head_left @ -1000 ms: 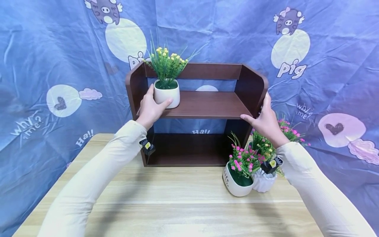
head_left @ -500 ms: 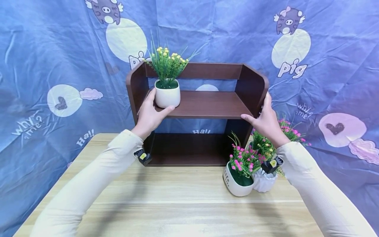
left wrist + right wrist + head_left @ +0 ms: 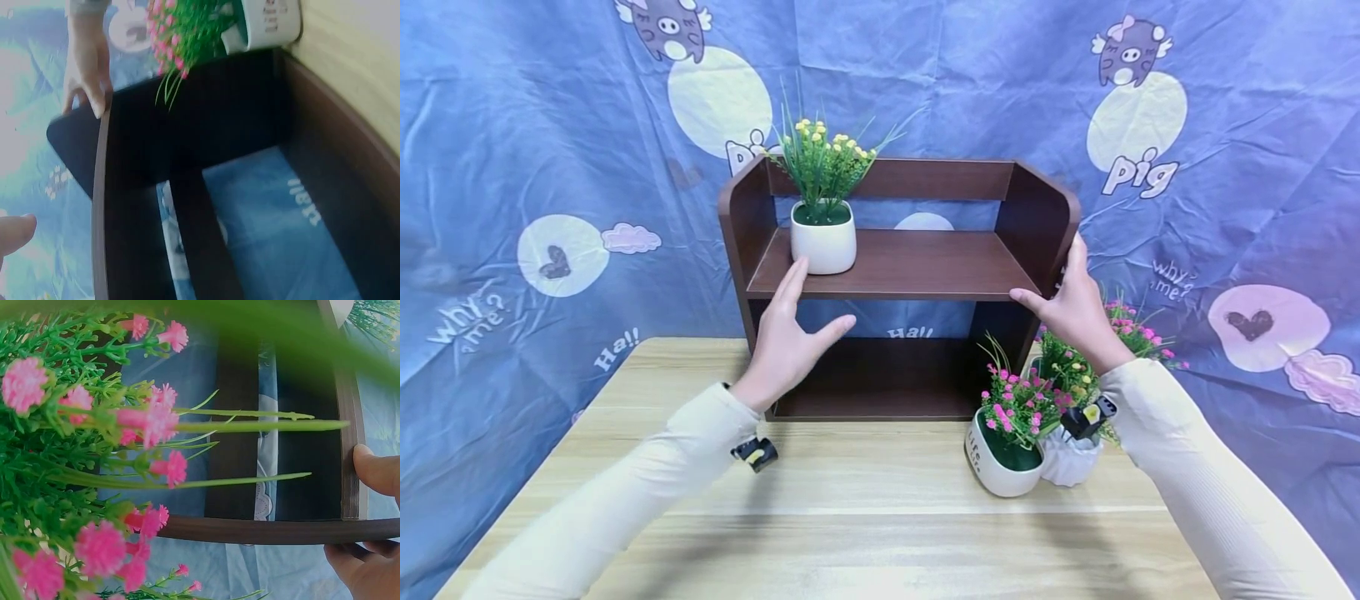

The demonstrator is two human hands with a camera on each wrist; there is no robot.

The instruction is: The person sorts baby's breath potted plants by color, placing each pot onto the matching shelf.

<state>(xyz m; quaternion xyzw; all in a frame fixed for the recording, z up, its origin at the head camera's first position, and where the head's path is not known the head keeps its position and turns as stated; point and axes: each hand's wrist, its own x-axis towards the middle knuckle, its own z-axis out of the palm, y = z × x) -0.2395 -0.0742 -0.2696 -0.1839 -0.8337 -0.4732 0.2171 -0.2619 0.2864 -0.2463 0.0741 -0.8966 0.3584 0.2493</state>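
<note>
Right hand (image 3: 1078, 312) grips the shelf (image 3: 925, 265) at three o'clock, left hand (image 3: 786, 343) spread wide; a stray brush from it, we judge, could tip the pot (image 3: 826, 243), upright at ten o'clock.

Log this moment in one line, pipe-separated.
left hand: holds nothing, near yellow-flower pot | right hand: grips shelf at right side | yellow-flower pot: upright, upper board, left half | Life-lettered pot: on table

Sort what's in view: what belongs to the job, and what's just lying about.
Seemingly in the job:
shelf, held by the right hand
yellow-flowered plant, standing on its upper board
left hand, near that plant

Probably just about:
lettered pot with pink flowers
crinkled white pot beside it
table
patterned backdrop
</note>
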